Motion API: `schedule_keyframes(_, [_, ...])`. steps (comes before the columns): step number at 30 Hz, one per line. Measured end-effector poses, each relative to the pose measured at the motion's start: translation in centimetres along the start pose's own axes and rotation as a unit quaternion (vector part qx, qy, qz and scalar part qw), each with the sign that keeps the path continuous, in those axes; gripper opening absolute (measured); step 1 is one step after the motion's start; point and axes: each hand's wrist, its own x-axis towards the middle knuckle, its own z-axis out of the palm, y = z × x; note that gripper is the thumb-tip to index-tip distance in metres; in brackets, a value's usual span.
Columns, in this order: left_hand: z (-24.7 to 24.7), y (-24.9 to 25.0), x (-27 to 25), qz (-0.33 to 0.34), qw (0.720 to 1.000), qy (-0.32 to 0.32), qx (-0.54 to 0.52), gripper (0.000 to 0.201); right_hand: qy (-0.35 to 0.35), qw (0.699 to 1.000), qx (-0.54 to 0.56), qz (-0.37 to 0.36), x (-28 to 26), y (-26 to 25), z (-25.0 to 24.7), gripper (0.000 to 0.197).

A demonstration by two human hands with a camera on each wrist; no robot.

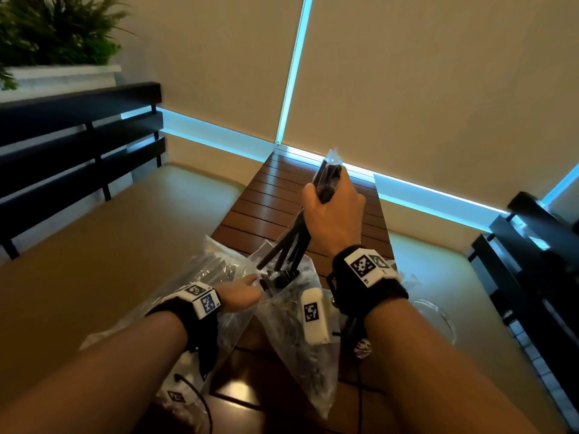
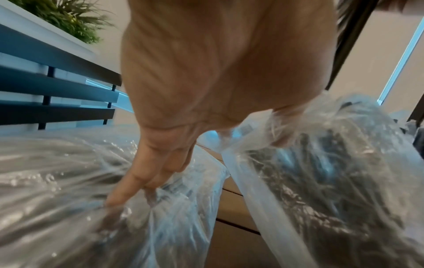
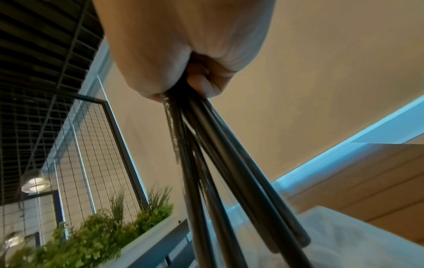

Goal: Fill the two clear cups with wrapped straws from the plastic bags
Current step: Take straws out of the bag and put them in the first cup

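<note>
A: What surrounds the work?

B: Beige roller blinds (image 1: 423, 73) with blue light at their edges close off the far side. A brown slatted tabletop (image 1: 275, 202) runs away from the person, dark slatted benches stand to either side, and a white planter of green plants (image 1: 53, 36) sits behind the left bench (image 1: 78, 145).

A: And on the tabletop?

B: Two clear plastic bags, both at the near end. The left bag (image 1: 200, 277) overhangs the left edge; the right bag (image 1: 300, 339) lies just beside it, with a strip of bare wood between them in the left wrist view. Both are full of dark wrapped straws.

A: The hands?

B: The right hand (image 1: 335, 211) is raised above the right bag, fist closed round a bundle of black wrapped straws (image 1: 291, 242). I count about five or six in the right wrist view; the exact number is unclear. Their lower ends fan out over the bag's mouth. The left hand (image 1: 241, 292) lies low between the bags, fingers (image 2: 128, 188) straight and pressing the left bag's film, thumb hidden in the right bag's plastic.

A: Cups?

B: One clear cup (image 1: 438, 311) shows at the near right edge, largely hidden behind the right forearm. Wires and a white tagged block lie over the right bag.
</note>
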Motion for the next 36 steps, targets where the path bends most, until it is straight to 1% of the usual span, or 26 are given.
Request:
schedule_keyframes(1, [0.4, 0.3, 0.2, 0.002, 1.0, 0.007, -0.008, 0.065, 0.013, 1.0, 0.007, -0.003, 0.4, -0.4, -0.4, 0.012])
schedule_keyframes(3, [0.9, 1.2, 0.6, 0.015, 0.997, 0.017, -0.071, 0.075, 0.04, 0.999, 0.016, 0.001, 1.1, -1.0, -1.3, 0.012])
schedule_keyframes(4, [1.1, 1.7, 0.5, 0.024, 0.996, 0.015, -0.083, 0.077, 0.055, 0.998, 0.024, 0.008, 1.3, -1.1, -1.8, 0.012])
schedule_keyframes(5, [1.3, 2.1, 0.5, 0.035, 0.997, 0.016, -0.068, 0.076, 0.069, 0.997, 0.037, 0.018, 1.6, -1.2, -2.4, 0.012])
schedule_keyframes(7, [0.7, 2.3, 0.3, 0.034, 0.999, 0.036, 0.023, 0.069, 0.095, 0.993, 0.06, 0.038, 2.0, -1.3, -3.5, 0.013])
schedule_keyframes(8, [0.0, 2.3, 0.2, 0.03, 0.996, 0.061, 0.057, 0.063, 0.106, 0.991, 0.066, 0.046, 2.1, -1.3, -4.0, 0.012])
schedule_keyframes(9, [-0.9, 2.5, -0.2, 0.036, 0.993, 0.089, 0.062, 0.052, 0.113, 0.989, 0.073, 0.055, 2.1, -1.3, -4.5, 0.012])
schedule_keyframes(11, [-3.0, 3.2, -1.2, 0.076, 0.982, 0.171, -0.004, 0.034, 0.12, 0.987, 0.078, 0.075, 1.8, -1.1, -5.0, 0.011])
schedule_keyframes(13, [-5.1, 4.6, -3.0, 0.143, 0.944, 0.287, -0.079, 0.032, 0.124, 0.985, 0.074, 0.093, 1.5, -1.0, -5.1, 0.011])
schedule_keyframes(14, [-5.7, 5.6, -4.0, 0.181, 0.926, 0.315, -0.107, 0.038, 0.122, 0.984, 0.073, 0.102, 1.3, -1.0, -5.1, 0.01])
schedule_keyframes(15, [-6.0, 6.9, -5.0, 0.223, 0.918, 0.307, -0.114, 0.048, 0.119, 0.984, 0.074, 0.109, 1.1, -1.1, -5.1, 0.01])
schedule_keyframes(16, [-6.2, 8.2, -6.0, 0.266, 0.918, 0.275, -0.105, 0.061, 0.116, 0.984, 0.078, 0.115, 0.9, -1.3, -5.1, 0.009])
schedule_keyframes(17, [-6.0, 9.7, -6.8, 0.298, 0.922, 0.236, -0.073, 0.074, 0.113, 0.983, 0.086, 0.119, 0.7, -1.6, -5.1, 0.009])
schedule_keyframes(18, [-5.6, 10.9, -7.2, 0.324, 0.923, 0.207, -0.031, 0.082, 0.112, 0.982, 0.097, 0.119, 0.5, -2.1, -5.1, 0.009])
schedule_keyframes(19, [-5.1, 11.9, -7.1, 0.34, 0.919, 0.197, -0.007, 0.084, 0.111, 0.981, 0.105, 0.117, 0.2, -2.4, -5.0, 0.008])
schedule_keyframes(20, [-4.5, 12.7, -6.9, 0.352, 0.913, 0.205, -0.005, 0.078, 0.111, 0.981, 0.108, 0.112, -0.1, -2.8, -5.0, 0.008])
schedule_keyframes(23, [-2.9, 13.9, -6.0, 0.353, 0.89, 0.283, -0.061, 0.028, 0.085, 0.988, 0.09, 0.095, -1.0, -3.1, -5.5, 0.012])
schedule_keyframes(24, [-2.7, 14.2, -5.8, 0.352, 0.884, 0.301, -0.06, 0.021, 0.065, 0.99, 0.08, 0.094, -1.2, -2.9, -6.0, 0.015])
schedule_keyframes(26, [-2.1, 14.3, -5.6, 0.355, 0.881, 0.31, -0.044, 0.021, 0.015, 0.99, 0.095, 0.099, -1.6, -2.6, -7.2, 0.027])
schedule_keyframes(27, [-1.9, 14.3, -5.5, 0.352, 0.882, 0.312, -0.031, 0.022, 0.005, 0.988, 0.115, 0.1, -1.7, -2.6, -8.0, 0.039])
schedule_keyframes(28, [-1.9, 14.3, -5.3, 0.343, 0.885, 0.314, -0.014, 0.021, 0.015, 0.986, 0.131, 0.101, -1.7, -2.5, -8.9, 0.052])
schedule_keyframes(29, [-1.8, 14.2, -5.0, 0.335, 0.888, 0.316, 0.005, 0.018, 0.041, 0.984, 0.141, 0.099, -1.5, -2.5, -9.8, 0.059])
schedule_keyframes(31, [-1.7, 14.2, -4.5, 0.332, 0.886, 0.319, 0.053, 0.019, 0.092, 0.983, 0.135, 0.088, -1.0, -2.8, -11.5, 0.055])
schedule_keyframes(32, [-1.5, 14.3, -4.4, 0.339, 0.882, 0.32, 0.069, 0.022, 0.094, 0.985, 0.114, 0.084, -0.7, -2.9, -12.0, 0.05])
schedule_keyframes(34, [-1.1, 14.9, -4.4, 0.353, 0.876, 0.32, 0.071, 0.024, 0.04, 0.994, 0.055, 0.082, -0.4, -3.0, -12.1, 0.043])
schedule_keyframes(36, [-0.7, 15.6, -4.2, 0.36, 0.875, 0.318, 0.063, 0.023, -0.014, 0.997, 0.0, 0.08, -0.5, -2.5, -11.7, 0.047])
